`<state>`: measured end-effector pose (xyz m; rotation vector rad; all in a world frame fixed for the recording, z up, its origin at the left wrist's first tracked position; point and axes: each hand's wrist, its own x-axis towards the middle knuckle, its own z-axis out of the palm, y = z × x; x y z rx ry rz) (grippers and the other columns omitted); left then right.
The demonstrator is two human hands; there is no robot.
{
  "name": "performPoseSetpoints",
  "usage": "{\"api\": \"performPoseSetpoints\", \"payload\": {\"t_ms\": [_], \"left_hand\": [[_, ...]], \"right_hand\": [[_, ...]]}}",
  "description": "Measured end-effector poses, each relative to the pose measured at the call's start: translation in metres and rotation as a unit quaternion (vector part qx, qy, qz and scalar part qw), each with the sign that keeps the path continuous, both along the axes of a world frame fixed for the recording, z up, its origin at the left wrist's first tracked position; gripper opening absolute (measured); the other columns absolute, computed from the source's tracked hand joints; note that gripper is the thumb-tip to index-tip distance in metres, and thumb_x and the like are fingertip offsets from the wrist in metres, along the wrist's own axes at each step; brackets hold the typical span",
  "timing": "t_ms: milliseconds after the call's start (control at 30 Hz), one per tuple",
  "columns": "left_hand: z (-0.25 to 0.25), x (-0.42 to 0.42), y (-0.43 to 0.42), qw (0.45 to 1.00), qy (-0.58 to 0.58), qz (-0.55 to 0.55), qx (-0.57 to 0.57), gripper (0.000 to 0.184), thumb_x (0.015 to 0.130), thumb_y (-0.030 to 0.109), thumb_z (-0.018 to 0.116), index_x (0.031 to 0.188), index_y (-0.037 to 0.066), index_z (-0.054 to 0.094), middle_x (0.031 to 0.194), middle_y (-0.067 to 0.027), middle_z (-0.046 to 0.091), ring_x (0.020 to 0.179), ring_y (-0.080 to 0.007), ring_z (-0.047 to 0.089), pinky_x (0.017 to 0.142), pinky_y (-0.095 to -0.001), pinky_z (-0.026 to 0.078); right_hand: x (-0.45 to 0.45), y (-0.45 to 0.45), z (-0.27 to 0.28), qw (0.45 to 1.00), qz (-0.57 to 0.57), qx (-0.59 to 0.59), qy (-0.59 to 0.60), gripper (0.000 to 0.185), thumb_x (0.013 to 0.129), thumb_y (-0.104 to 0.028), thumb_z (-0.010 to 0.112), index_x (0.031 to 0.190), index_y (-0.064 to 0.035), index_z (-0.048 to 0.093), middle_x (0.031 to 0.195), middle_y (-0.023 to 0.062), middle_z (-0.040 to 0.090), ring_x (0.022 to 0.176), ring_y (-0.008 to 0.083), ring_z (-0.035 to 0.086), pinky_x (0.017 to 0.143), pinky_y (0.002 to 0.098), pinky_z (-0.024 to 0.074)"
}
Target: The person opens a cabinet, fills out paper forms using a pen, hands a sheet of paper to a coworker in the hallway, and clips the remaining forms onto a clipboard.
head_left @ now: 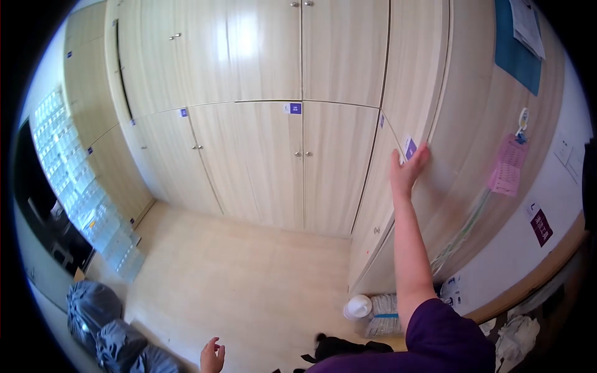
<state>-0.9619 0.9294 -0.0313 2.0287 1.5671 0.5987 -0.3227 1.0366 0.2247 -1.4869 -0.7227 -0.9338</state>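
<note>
My right hand point(410, 169) is raised at the end of an outstretched arm, against the corner of a tall wooden cabinet point(415, 68). Its thumb and fingers are spread on either side of a small purple-and-white label point(410, 148). The fingers appear to touch the cabinet near its edge; firm contact is hard to judge. Low in the view, my left hand point(212, 356) hangs over the floor, fingers loosely bent and apart, with nothing in it.
Wooden cupboards point(249, 155) line the far wall. Grey bags point(115, 329) lie at lower left, beside a clear patterned curtain point(87, 186). A white container point(358, 307) and a wrapped bundle point(384, 315) stand at the cabinet's foot. Pink paper point(509, 165) hangs on its side.
</note>
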Motion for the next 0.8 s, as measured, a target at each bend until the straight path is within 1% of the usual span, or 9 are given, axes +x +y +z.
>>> {"api": "performPoseSetpoints", "payload": {"t_ms": [100,167,233,433,500,533,633,700,800], "left_hand": [[0.028,0.017,0.071,0.998,-0.040,-0.035,-0.035,0.034,0.090,0.027,0.051,0.114,0.004,0.055,0.085,-0.0161,0.063,0.079,-0.0238,0.059,0.072,-0.0376,0.047],[0.042,0.040,0.137,0.986,-0.152,-0.041,-0.058,0.029,0.085,0.010,0.056,0.112,0.000,0.054,0.082,-0.0099,0.065,0.074,-0.0174,0.062,0.066,-0.0312,0.049],[0.077,0.082,0.206,0.984,-0.144,-0.092,0.047,0.027,0.089,0.008,0.051,0.115,-0.001,0.053,0.091,-0.0102,0.064,0.083,-0.0163,0.061,0.075,-0.0282,0.048],[0.272,0.297,0.357,0.889,-0.290,-0.299,0.191,0.057,0.083,0.001,0.054,0.136,0.005,0.033,0.123,-0.0123,0.050,0.115,-0.0209,0.047,0.095,-0.0360,0.035],[0.310,0.365,0.382,0.863,-0.317,-0.317,0.232,0.079,0.077,0.003,0.063,0.141,0.011,0.020,0.138,-0.0119,0.034,0.122,-0.0250,0.038,0.095,-0.0410,0.035],[0.311,0.396,0.402,0.856,-0.336,-0.298,0.255,0.083,0.076,0.005,0.067,0.142,0.013,0.018,0.143,-0.0106,0.026,0.123,-0.0271,0.037,0.094,-0.0433,0.035],[0.306,0.464,0.461,0.853,-0.353,-0.257,0.284,0.084,0.077,0.011,0.068,0.142,0.017,0.017,0.143,-0.0105,0.023,0.122,-0.0300,0.037,0.095,-0.0463,0.035],[0.294,0.498,0.505,0.839,-0.400,-0.255,0.266,0.077,0.082,0.010,0.063,0.143,0.018,0.016,0.140,-0.0138,0.026,0.120,-0.0296,0.039,0.095,-0.0457,0.035],[0.275,0.543,0.580,0.798,-0.479,-0.291,0.221,0.066,0.089,0.008,0.053,0.143,0.015,0.016,0.134,-0.0129,0.034,0.116,-0.0260,0.042,0.094,-0.0396,0.037]], "right_hand": [[0.007,0.025,0.013,0.989,-0.026,0.081,0.123,0.066,0.077,-0.024,0.063,0.130,0.0021,0.034,0.125,0.0244,0.034,0.115,0.0379,0.033,0.097,0.0426,0.0285],[0.009,0.052,0.008,0.989,-0.075,0.121,0.048,0.053,0.075,-0.017,0.064,0.121,-0.0032,0.043,0.112,0.0187,0.038,0.107,0.0325,0.034,0.091,0.0417,0.0319],[-0.023,0.075,0.003,0.993,-0.057,0.105,-0.017,0.056,0.073,-0.011,0.062,0.125,-0.0037,0.041,0.112,0.0178,0.038,0.105,0.0312,0.035,0.089,0.0406,0.0326],[-0.095,0.199,-0.014,0.966,0.239,-0.045,-0.089,0.078,0.072,-0.007,0.061,0.139,-0.0002,0.021,0.122,0.0211,0.034,0.113,0.0344,0.033,0.096,0.0433,0.0293],[-0.085,0.224,-0.011,0.863,0.467,-0.187,-0.050,0.064,0.081,-0.013,0.058,0.137,-0.0032,0.029,0.130,0.0192,0.033,0.121,0.0306,0.033,0.098,0.0371,0.0313],[-0.071,0.232,-0.017,0.814,0.513,-0.256,-0.098,0.046,0.084,-0.014,0.056,0.128,-0.0057,0.044,0.118,0.0158,0.050,0.110,0.0262,0.048,0.090,0.0347,0.0403],[-0.041,0.192,0.021,0.686,0.514,-0.514,0.032,0.033,0.085,-0.012,0.056,0.117,-0.0073,0.056,0.100,0.0115,0.062,0.092,0.0221,0.060,0.081,0.0319,0.0467],[-0.009,0.162,0.034,0.799,0.397,-0.451,-0.014,0.027,0.086,-0.011,0.055,0.113,-0.0100,0.060,0.090,0.0082,0.066,0.079,0.0190,0.063,0.074,0.0303,0.0498],[0.046,0.112,0.058,0.903,0.198,-0.366,0.111,0.029,0.084,-0.010,0.057,0.113,-0.0089,0.060,0.092,0.0084,0.066,0.076,0.0158,0.062,0.069,0.0300,0.0501]]}}
